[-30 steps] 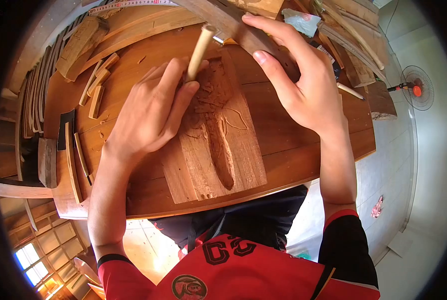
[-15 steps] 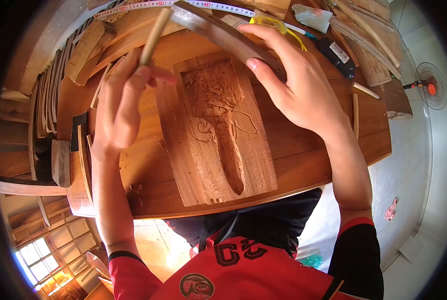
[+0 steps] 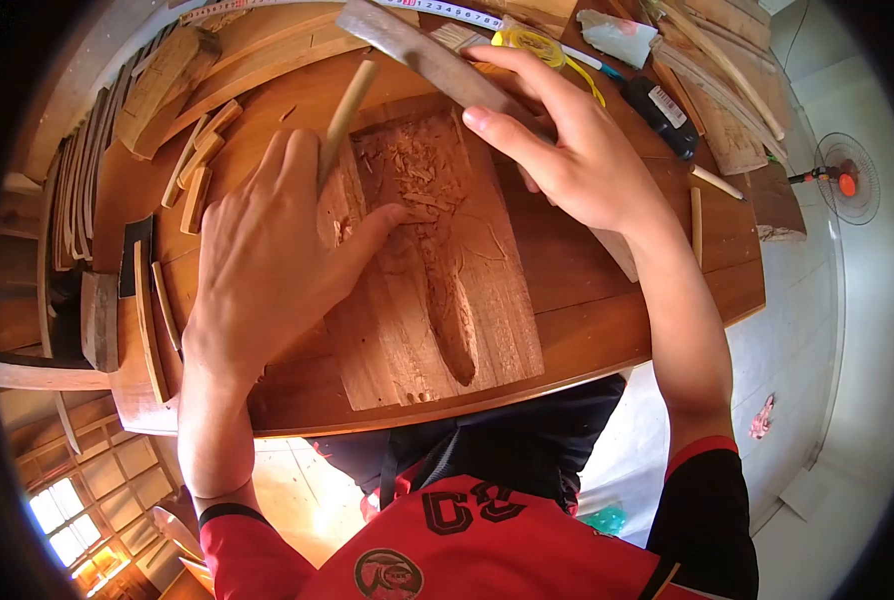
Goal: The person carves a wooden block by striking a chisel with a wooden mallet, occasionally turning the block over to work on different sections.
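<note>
On the table lies a thick wooden board [image 3: 502, 330] with a carved hollow, wide at the far end and narrowing toward me. Wood shavings [image 3: 422, 180] sit in the wide part, and curved lines are drawn beside the hollow. My left hand [image 3: 267, 250] is over the board's left side, its thumb stretched across toward the shavings. It holds a round wooden handle [image 3: 349, 120] that sticks up past the index finger; the tool's other end is hidden. My right hand [image 3: 577, 150] grips a long, worn grey-brown bar [image 3: 417, 60], slanted above the board's far right corner.
Small wood pieces [image 3: 202, 155] lie at the left. A tape measure [image 3: 532, 45] is stretched along the back, near a black object with a barcode label [image 3: 659, 115] and a white stick [image 3: 717, 183]. Wood offcuts [image 3: 167, 90] pile up at the far edge. A fan [image 3: 847, 180] stands at right.
My left hand has come down and right, turning its back upward, with the thumb now over the hollow. The handle has lowered with it. My right hand and the bar have shifted slightly.
</note>
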Action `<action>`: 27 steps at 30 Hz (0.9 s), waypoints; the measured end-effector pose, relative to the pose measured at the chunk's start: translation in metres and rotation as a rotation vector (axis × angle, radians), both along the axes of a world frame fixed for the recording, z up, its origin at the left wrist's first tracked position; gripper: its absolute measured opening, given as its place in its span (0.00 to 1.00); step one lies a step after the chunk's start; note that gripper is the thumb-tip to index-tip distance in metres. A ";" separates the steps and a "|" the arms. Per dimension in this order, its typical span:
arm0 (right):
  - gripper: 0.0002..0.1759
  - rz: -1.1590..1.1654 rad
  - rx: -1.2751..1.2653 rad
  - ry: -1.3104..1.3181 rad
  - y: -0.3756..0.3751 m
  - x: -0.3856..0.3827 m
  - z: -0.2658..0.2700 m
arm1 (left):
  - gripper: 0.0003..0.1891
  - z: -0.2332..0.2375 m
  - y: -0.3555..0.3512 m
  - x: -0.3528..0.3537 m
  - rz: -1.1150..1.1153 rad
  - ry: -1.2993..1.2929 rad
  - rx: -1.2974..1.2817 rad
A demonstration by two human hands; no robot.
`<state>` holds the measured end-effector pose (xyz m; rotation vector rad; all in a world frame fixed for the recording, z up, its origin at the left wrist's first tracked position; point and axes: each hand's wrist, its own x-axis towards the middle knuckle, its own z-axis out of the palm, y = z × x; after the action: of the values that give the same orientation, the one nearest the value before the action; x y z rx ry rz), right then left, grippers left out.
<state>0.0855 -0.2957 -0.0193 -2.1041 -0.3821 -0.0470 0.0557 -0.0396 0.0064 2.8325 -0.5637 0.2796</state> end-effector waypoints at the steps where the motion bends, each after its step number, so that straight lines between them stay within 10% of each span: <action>1: 0.32 -0.001 -0.013 -0.056 -0.001 0.002 -0.004 | 0.19 -0.004 0.002 0.000 -0.013 -0.043 0.004; 27: 0.40 -0.078 -0.300 -0.244 0.030 -0.009 -0.003 | 0.20 -0.012 0.032 0.022 0.138 0.081 -0.023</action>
<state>0.0762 -0.2657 -0.0219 -2.4179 -0.4762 -0.3110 0.0776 -0.0073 -0.0052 2.8496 -0.3477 0.1939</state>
